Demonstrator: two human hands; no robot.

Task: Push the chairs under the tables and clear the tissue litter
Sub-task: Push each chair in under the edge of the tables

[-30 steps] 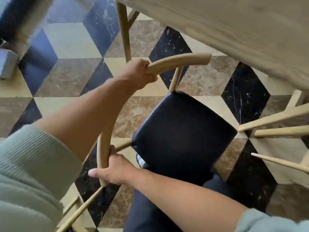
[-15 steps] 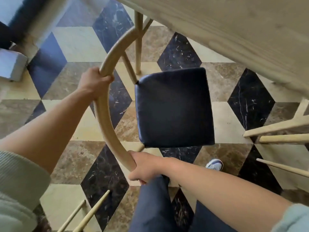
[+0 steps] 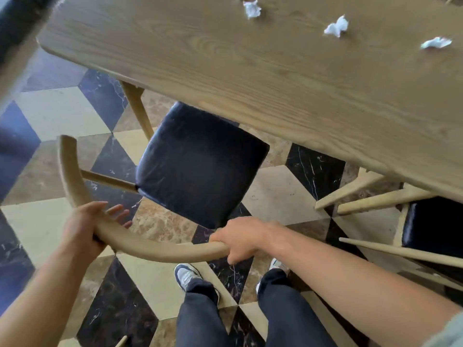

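The step in hand looks like pushing the chair (image 3: 200, 164) under the table (image 3: 288, 78). Its seat's far edge is already below the table edge; most of the seat is out. The right hand (image 3: 240, 240) has its grip clamped on the curved backrail (image 3: 160, 251). The left hand (image 3: 82, 226) cups the rail, fingers spread loose. Next calls for a straight shove forward. 3 tissues (image 3: 336, 27) lie on the table.

No readable text, label or brand appears anywhere (shoes perhaps too blurred).
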